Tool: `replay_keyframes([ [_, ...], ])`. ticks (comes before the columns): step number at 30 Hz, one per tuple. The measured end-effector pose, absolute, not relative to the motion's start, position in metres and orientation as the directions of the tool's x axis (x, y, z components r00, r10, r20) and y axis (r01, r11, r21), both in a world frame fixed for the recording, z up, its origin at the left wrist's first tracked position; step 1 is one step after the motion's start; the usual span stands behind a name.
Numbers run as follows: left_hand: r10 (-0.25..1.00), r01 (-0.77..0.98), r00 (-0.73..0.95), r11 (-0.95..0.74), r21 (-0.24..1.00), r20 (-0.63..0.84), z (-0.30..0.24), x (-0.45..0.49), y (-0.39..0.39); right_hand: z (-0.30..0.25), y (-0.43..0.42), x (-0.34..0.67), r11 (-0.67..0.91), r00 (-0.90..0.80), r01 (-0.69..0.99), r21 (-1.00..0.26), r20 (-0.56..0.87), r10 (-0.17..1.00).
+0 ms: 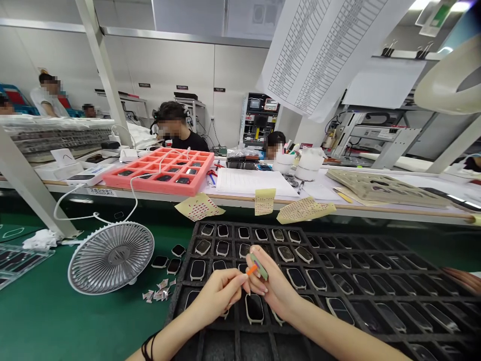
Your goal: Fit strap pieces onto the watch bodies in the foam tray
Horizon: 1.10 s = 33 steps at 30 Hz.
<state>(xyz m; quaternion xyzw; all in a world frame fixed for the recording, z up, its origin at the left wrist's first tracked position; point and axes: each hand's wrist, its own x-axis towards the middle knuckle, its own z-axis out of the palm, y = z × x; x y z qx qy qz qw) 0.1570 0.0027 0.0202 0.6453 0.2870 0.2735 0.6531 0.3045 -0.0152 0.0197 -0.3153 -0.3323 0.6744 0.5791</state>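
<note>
The right hand (273, 287) is clamped on a slim pale-green oblong piece (260, 266), pinching it between thumb and fingers. The left hand (216, 297) is close against it, its fingers drawn together at a small orange tab (252, 269) on that piece; whether they grip the tab, I cannot tell. Both forearms angle inward from the lower edge, with black cord bracelets (147, 346) on the left wrist. Directly beneath the hands lies a black gridded tray (180, 301) of rounded dark-faced oblong devices (254, 308). Left of the left hand are scattered small paper scraps (157, 293) and a white round fan (110, 257).
</note>
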Motion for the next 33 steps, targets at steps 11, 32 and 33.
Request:
replay_keyframes([
  [11, 0.801, -0.088, 0.597, 0.026, 0.996, 0.032, 0.022, 0.158, 0.001, 0.021, -0.015, 0.300, -0.160, -0.181, -0.696, -0.700, -0.044, 0.983],
  [32, 0.989, 0.738, 0.144, -0.117, 0.665, 0.014, -0.021, 0.016, 0.022, -0.026, -0.006, 0.390, 0.146, -0.030, 0.595, -0.790, 0.159, 0.987],
  [33, 0.990, 0.786, 0.140, -0.101, 0.610, -0.016, -0.030, 0.012, 0.024, -0.026, -0.007, 0.395, 0.181, -0.055, 0.641, -0.746, 0.190, 0.980],
])
